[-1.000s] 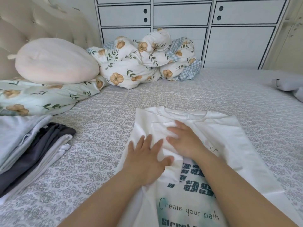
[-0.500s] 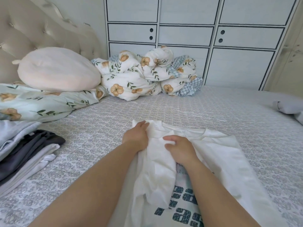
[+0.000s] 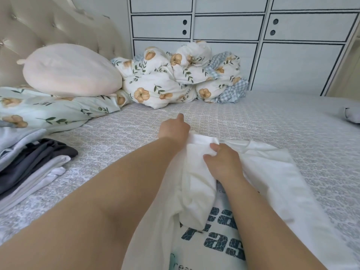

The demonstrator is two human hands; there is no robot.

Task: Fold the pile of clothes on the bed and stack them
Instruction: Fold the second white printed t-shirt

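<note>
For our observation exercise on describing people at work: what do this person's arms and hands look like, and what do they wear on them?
Both forearms are bare, with no sleeves in view. The left hand and right hand wear no gloves; no rings, watch or bracelets are visible. Fingernails are short and unpainted where visible.

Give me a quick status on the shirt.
Left hand and right hand both gripping white shirt near collar. Left sleeve folded in. Nothing in the way.
</note>
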